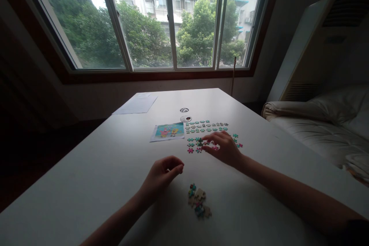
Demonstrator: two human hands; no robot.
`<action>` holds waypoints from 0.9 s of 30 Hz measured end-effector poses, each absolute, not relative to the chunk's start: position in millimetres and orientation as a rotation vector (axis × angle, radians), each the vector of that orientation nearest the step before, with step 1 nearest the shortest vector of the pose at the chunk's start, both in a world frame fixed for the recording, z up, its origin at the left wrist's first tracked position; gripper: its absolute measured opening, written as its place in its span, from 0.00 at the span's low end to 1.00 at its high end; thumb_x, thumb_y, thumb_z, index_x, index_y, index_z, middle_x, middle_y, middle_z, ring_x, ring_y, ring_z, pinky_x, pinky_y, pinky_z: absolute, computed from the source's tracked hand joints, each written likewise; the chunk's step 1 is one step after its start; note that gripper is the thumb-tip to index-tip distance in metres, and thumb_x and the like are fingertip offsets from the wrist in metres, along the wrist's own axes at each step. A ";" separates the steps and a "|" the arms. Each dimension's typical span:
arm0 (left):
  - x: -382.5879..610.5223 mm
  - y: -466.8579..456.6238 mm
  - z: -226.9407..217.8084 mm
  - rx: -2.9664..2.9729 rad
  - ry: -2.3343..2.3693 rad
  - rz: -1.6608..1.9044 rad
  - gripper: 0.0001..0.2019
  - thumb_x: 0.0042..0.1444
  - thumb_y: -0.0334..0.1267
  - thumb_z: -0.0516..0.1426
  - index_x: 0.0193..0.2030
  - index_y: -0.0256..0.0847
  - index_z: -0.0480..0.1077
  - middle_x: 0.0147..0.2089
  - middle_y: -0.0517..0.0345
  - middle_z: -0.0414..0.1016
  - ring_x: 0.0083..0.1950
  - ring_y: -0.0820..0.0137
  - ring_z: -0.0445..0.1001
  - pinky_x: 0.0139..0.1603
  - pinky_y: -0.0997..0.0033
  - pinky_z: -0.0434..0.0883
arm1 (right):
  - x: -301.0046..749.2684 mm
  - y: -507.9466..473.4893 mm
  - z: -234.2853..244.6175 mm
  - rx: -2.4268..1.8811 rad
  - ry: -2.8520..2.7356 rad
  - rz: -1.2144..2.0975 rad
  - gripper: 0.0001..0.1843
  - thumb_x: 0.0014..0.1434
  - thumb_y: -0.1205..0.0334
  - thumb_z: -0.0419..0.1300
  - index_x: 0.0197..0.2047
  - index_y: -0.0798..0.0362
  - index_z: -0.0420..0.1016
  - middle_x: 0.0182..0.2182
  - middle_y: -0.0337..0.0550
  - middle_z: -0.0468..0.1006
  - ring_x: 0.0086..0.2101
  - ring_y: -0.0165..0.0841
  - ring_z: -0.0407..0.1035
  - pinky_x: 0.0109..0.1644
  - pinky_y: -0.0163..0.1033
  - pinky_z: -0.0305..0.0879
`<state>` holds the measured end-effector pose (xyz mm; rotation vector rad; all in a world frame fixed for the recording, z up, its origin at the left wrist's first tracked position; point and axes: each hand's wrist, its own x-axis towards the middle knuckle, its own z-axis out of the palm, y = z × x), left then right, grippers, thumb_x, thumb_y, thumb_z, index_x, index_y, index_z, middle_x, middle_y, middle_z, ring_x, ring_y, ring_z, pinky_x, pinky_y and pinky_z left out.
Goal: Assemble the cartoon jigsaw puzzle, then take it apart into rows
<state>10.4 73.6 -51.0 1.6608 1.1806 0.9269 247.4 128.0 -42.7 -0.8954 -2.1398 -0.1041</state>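
Note:
Between the thumb and fingertips of my right hand is a dark green puzzle piece, held over the laid-out pieces. Rows of puzzle pieces in teal, white and pink lie spread beneath and behind that hand, which hides some of them. My left hand is closed, thumb against curled fingers, low over the table; whether anything is in it I cannot make out. Nearer to me lies a small heap of loose puzzle pieces, some face down. Left of the rows is a colourful cartoon picture card.
The white table runs toward a window. Papers lie at its far left, and two round items sit beyond the rows. A pale sofa and a tall cabinet-like unit stand at the right.

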 end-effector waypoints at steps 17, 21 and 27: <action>12.6 60.2 -56.0 2.461 1.004 0.696 0.08 0.52 0.27 0.50 0.34 0.39 0.69 0.32 0.56 0.70 0.34 0.71 0.67 0.35 0.74 0.65 | 286.1 155.9 -44.7 -1.054 -2.087 -0.225 0.16 0.54 0.50 0.56 0.40 0.53 0.72 0.29 0.40 0.76 0.25 0.27 0.66 0.39 0.37 0.57; 9.3 58.7 -52.5 2.481 0.958 0.627 0.09 0.54 0.29 0.50 0.38 0.41 0.70 0.36 0.54 0.71 0.37 0.70 0.68 0.38 0.72 0.66 | 299.9 170.6 -34.3 -1.200 -2.178 -0.145 0.16 0.53 0.50 0.56 0.40 0.51 0.72 0.30 0.40 0.75 0.25 0.28 0.66 0.37 0.36 0.59; 2.7 59.7 -44.7 2.513 0.937 0.510 0.11 0.55 0.30 0.51 0.41 0.43 0.71 0.38 0.54 0.70 0.38 0.70 0.69 0.39 0.73 0.66 | 350.4 222.7 -31.6 -1.650 -2.120 0.015 0.17 0.49 0.49 0.57 0.38 0.50 0.74 0.30 0.40 0.76 0.27 0.30 0.68 0.31 0.34 0.59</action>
